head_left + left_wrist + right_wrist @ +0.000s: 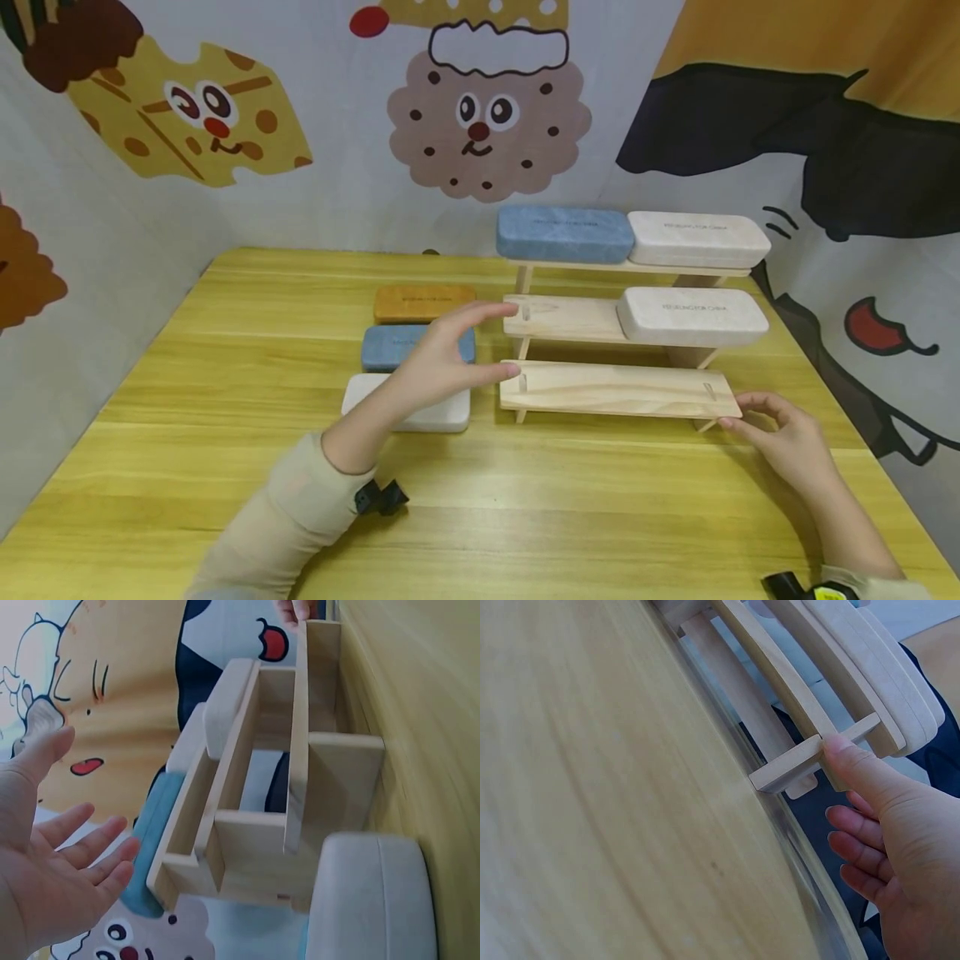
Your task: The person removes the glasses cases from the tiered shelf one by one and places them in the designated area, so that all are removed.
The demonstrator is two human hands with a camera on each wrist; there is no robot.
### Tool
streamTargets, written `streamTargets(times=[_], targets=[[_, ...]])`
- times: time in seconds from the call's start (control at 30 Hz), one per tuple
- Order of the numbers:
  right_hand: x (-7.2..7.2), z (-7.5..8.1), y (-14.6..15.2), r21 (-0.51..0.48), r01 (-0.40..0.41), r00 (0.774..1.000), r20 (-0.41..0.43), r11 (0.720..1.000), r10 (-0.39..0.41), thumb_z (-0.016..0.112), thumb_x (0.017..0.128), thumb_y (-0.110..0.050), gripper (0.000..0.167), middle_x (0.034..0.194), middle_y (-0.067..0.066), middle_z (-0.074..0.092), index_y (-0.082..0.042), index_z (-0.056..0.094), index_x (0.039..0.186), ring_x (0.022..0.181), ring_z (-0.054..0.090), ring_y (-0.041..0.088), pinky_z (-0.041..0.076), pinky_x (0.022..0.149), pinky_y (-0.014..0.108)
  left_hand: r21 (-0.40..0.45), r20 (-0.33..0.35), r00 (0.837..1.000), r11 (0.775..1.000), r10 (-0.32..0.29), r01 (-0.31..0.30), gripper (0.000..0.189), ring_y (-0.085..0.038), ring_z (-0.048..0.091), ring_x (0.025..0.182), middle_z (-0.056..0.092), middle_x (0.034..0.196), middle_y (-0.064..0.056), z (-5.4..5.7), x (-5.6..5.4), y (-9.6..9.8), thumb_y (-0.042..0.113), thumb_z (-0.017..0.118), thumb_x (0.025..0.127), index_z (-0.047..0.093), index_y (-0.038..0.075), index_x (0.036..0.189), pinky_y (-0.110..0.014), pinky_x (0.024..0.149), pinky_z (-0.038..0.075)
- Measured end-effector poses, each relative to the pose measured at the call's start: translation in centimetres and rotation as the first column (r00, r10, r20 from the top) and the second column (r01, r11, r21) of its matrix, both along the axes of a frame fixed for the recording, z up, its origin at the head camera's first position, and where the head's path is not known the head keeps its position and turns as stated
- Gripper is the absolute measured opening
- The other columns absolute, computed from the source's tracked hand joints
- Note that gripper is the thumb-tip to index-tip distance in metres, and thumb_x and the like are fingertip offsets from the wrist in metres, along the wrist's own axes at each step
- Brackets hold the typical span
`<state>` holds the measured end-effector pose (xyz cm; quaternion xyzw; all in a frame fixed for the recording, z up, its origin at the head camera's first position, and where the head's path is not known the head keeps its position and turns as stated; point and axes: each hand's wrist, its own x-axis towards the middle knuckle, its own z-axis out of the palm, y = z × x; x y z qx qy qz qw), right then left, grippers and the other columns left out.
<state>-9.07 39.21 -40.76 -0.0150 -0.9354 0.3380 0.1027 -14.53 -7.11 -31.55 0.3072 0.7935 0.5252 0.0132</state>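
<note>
A three-tier wooden rack (pixel 615 390) stands on the table. At the right end of its lowest board, my right hand (pixel 791 442) pinches the corner, the thumb (pixel 847 754) against the front edge. My left hand (pixel 431 358), fingers spread, hovers by the rack's left side and holds nothing. In the left wrist view that hand (pixel 56 855) appears apart from the boards. A blue glasses case (pixel 565 235) and a white glasses case (pixel 699 239) lie side by side on the top tier. Another white case (pixel 692 317) sits at the right of the middle tier.
Left of the rack, an orange case (pixel 422 302), a blue case (pixel 386 348) and a white case (pixel 431 414) lie in a column, partly behind my left forearm. A cloth (pixel 330 208) printed with cartoon figures hangs behind the wood-grain table (pixel 525 517).
</note>
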Motion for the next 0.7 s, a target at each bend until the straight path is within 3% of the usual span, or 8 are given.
streamTargets(times=[0.17, 0.4, 0.7], targets=[[0.0, 0.0, 0.0, -0.006, -0.002, 1.0, 0.003, 1.0, 0.002, 0.078, 0.083, -0.026, 0.042, 0.1, -0.017, 0.057, 0.001, 0.062, 0.111, 0.098, 0.038, -0.016, 0.034, 0.094, 0.025, 0.024, -0.011, 1.0, 1.0, -0.013, 0.013, 0.066, -0.011, 0.037, 0.131, 0.045, 0.141, 0.013, 0.3, -0.2, 1.6, 0.034, 0.079, 0.08, 0.052, 0.022, 0.138, -0.049, 0.106, 0.03], [0.1, 0.1, 0.0, -0.011, -0.02, 1.0, -0.011, 1.0, 0.02, 0.077, 0.083, -0.026, 0.041, 0.097, -0.024, 0.054, 0.001, 0.062, 0.109, 0.098, 0.038, -0.017, 0.028, 0.082, 0.007, 0.03, 0.007, 1.0, 0.999, -0.017, 0.017, 0.066, -0.008, 0.038, 0.129, 0.043, 0.14, 0.016, 0.7, -0.4, 3.5, 0.039, 0.078, 0.08, 0.05, 0.028, 0.139, -0.049, 0.105, 0.032], [0.0, 0.1, 0.0, -0.027, -0.03, 0.999, -0.019, 0.999, 0.029, 0.078, 0.082, -0.022, 0.04, 0.096, -0.024, 0.056, 0.002, 0.062, 0.109, 0.097, 0.039, -0.016, 0.029, 0.079, 0.005, 0.037, 0.003, 1.0, 0.999, -0.011, 0.011, 0.066, -0.007, 0.039, 0.127, 0.047, 0.137, 0.014, 1.3, -0.8, 6.2, 0.037, 0.078, 0.08, 0.051, 0.023, 0.139, -0.041, 0.106, 0.034]])
